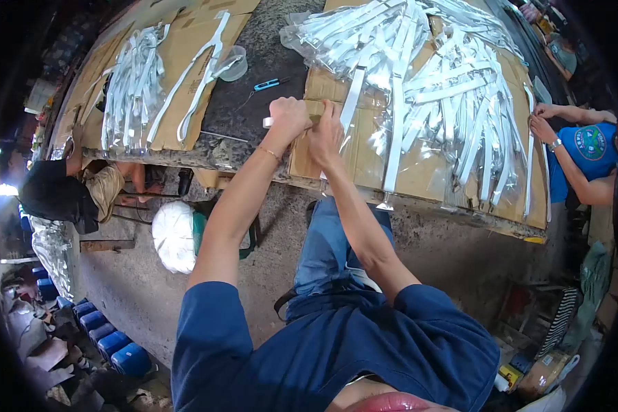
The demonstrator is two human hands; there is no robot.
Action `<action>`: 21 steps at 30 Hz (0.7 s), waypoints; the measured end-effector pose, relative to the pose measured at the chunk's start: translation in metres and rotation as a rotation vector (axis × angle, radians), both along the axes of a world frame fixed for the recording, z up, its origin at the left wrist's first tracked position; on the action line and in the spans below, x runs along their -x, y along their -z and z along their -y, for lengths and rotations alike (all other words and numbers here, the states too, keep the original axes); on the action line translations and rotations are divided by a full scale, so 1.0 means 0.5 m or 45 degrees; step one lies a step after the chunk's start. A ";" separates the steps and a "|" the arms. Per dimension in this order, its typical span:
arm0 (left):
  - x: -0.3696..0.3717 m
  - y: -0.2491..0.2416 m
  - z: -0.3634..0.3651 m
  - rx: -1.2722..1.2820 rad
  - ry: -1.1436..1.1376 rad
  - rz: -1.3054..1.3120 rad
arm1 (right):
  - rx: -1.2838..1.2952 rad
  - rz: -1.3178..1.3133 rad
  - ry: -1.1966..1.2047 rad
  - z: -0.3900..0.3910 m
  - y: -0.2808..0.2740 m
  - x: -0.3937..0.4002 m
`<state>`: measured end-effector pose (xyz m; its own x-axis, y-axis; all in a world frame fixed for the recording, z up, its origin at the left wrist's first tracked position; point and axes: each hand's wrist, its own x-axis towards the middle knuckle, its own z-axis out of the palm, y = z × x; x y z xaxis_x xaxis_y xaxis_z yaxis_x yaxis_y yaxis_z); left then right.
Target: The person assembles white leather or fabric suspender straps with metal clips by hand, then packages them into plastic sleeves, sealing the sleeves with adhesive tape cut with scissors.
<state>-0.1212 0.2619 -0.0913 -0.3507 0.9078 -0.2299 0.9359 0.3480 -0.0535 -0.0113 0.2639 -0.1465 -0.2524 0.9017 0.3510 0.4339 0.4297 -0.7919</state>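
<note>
My left hand point(290, 115) is closed round a roll of tape point(268, 122), whose pale edge shows at the left of the fist. Close beside it, my right hand point(325, 130) has its fingers bent together near a short brownish strip of tape point(314, 108) between the hands. Both hands are over the near edge of the cardboard point(305, 154). Just right of them lie long white straps point(395, 130) in clear plastic. A blue cutter point(267, 84) rests on the dark table strip behind my left hand.
Piles of white straps point(460, 96) cover the right cardboard, another pile point(132, 89) the left. A clear tape roll point(233, 63) lies beyond. One co-worker point(584, 147) stands at the right, another point(58, 192) sits at the left. A white sack point(175, 237) is on the floor.
</note>
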 end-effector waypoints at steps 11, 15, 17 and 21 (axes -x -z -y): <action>0.001 0.027 -0.035 0.033 0.191 -0.087 | -0.225 -0.320 0.196 -0.241 -0.089 -0.204; -0.018 0.036 -0.023 -0.050 0.131 -0.022 | -0.180 -0.245 0.276 -0.371 -0.100 -0.280; -0.022 0.031 -0.023 -0.062 0.073 0.002 | -0.172 -0.250 0.260 -0.417 -0.086 -0.278; -0.031 -0.021 -0.053 -0.057 0.022 0.046 | -0.167 -0.299 0.196 -0.488 -0.067 -0.231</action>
